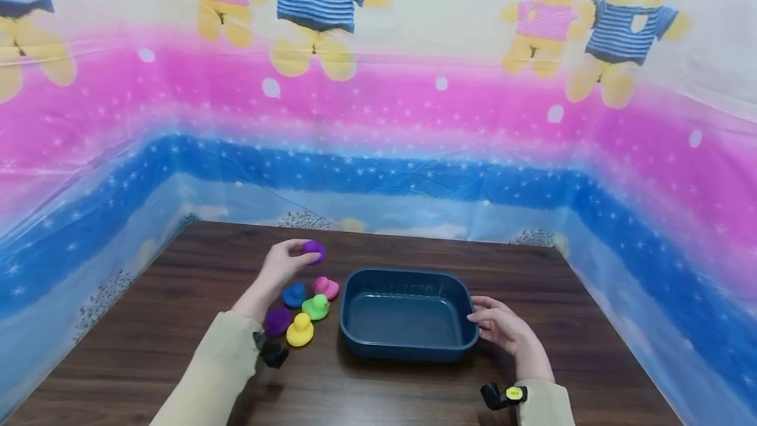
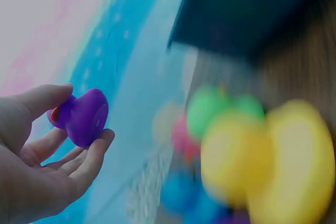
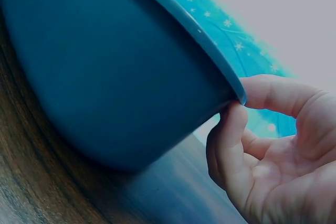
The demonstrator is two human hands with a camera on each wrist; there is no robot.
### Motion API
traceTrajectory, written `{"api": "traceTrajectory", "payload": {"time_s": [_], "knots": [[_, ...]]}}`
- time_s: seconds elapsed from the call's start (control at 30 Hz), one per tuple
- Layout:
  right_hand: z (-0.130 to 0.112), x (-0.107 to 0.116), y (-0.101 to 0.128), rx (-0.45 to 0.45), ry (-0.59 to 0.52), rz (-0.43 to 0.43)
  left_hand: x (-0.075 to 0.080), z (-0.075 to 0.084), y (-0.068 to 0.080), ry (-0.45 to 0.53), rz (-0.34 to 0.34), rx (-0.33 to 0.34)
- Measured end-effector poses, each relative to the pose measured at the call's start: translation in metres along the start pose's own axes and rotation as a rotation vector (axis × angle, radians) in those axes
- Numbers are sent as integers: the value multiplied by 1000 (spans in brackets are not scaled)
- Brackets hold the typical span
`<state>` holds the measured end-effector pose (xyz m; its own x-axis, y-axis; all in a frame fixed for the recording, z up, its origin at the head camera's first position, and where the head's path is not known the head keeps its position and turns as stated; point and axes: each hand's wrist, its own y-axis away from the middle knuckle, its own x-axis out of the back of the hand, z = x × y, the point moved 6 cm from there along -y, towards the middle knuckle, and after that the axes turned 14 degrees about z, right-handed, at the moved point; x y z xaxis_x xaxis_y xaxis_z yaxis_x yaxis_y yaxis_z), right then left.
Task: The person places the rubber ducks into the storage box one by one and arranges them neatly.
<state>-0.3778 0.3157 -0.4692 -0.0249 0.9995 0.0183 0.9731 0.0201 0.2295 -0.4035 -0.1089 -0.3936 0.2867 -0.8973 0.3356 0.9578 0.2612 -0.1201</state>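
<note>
My left hand [image 1: 285, 261] pinches a purple rubber duck [image 2: 86, 117] between thumb and fingers, up above the other ducks and left of the basin. Below it on the table stand a blue duck [image 1: 294, 295], a pink duck [image 1: 326, 288], a green duck [image 1: 316, 307], a yellow duck [image 1: 300, 331] and a second purple duck [image 1: 277, 323], close together. A dark blue rectangular basin [image 1: 408, 352] with nothing inside sits to their right. At its right end my right hand [image 1: 503, 327] grips the rim, thumb and fingers pinching it in the right wrist view.
The dark wood table [image 1: 378, 390] carries everything. Behind it and along both sides hangs a plastic sheet [image 1: 378, 104] printed with bears and snowflakes. Black wrist cameras sit on both of my sleeves.
</note>
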Motion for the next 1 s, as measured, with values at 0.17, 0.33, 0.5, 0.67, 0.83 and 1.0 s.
{"api": "traceTrajectory", "payload": {"time_s": [0.17,0.33,0.5,0.67,0.83,1.0], "knots": [[1,0,1,-10,-5,26,-48,27,1,57,-30,-45],[1,0,2,-18,-23,21,-94,47,9,107,-74,-52],[0,0,3,-14,-26,25,-134,63,20,121,-113,-90],[1,-1,2,-14,-23,22,-165,69,33,106,-166,-84],[0,-3,3,-10,-19,27,-192,68,43,72,-221,-92],[-1,-3,1,-7,-15,42,-211,65,51,5,-256,-111]]}}
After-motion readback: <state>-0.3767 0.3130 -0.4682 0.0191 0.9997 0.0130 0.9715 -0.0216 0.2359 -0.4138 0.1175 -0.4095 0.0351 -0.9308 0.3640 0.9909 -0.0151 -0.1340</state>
